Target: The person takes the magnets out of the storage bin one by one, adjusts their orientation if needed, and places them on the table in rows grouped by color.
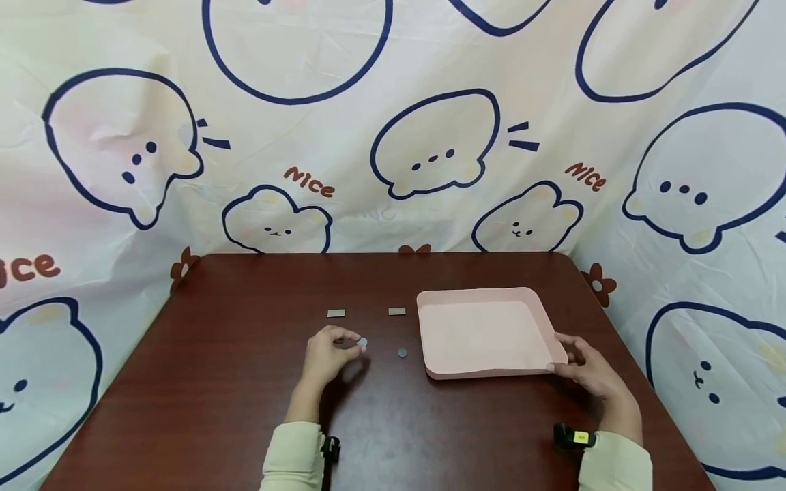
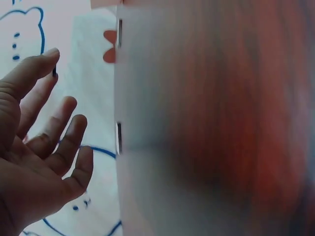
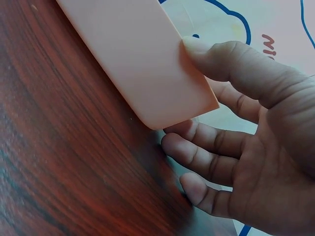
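My left hand (image 1: 327, 356) is raised over the middle of the table and pinches a small grey disc (image 1: 363, 341) between thumb and index finger. Edge-on in the left wrist view, the disc (image 2: 54, 70) looks thin and dark, and the other fingers are spread loosely. At the near right corner of a shallow pink tray (image 1: 488, 374), my right hand (image 1: 591, 368) grips the wall. In the right wrist view its thumb (image 3: 216, 59) lies over the tray's rim, with the other fingers by the outer side. A second grey disc (image 1: 402, 353) lies left of the tray.
Two small flat grey rectangular pieces, a left one (image 1: 336, 313) and a right one (image 1: 397, 311), lie farther back on the dark brown wooden table (image 1: 202, 382). Behind and beside the table hangs a pale cloth (image 1: 344, 136) with blue-outlined cartoon figures.
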`<state>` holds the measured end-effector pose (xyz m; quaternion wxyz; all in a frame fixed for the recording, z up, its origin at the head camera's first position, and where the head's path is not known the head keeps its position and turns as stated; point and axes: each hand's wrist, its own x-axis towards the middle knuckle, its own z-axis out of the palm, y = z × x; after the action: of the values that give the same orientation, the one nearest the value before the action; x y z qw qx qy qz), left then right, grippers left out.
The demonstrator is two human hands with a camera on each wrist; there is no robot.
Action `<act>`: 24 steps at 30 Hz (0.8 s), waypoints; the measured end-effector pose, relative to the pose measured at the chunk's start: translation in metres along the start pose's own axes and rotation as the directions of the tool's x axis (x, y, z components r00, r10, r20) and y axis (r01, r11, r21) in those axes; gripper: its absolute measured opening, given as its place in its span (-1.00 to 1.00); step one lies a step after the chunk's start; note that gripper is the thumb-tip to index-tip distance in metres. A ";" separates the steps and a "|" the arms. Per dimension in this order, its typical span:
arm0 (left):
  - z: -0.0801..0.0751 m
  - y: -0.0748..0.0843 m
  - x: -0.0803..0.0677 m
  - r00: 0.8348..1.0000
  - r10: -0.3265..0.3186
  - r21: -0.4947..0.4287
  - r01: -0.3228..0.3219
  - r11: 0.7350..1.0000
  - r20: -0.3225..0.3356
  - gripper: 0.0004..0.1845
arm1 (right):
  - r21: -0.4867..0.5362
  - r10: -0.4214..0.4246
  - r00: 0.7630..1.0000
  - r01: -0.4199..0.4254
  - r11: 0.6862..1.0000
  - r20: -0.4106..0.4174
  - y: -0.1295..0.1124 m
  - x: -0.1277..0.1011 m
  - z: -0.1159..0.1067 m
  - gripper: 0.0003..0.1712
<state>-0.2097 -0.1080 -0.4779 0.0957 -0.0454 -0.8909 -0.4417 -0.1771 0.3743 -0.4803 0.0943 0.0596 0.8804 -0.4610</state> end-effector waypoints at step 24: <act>-0.046 -0.042 0.007 0.975 -0.149 0.204 0.114 0.972 0.162 -0.85 | 0.015 -0.004 1.000 0.004 1.000 -0.004 0.001 0.000 0.001 -0.08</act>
<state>-0.2174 -0.1704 -0.4819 -0.0091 -0.0154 -0.9356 -0.3527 -0.1764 0.3740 -0.4816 0.0913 0.0594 0.8773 -0.4675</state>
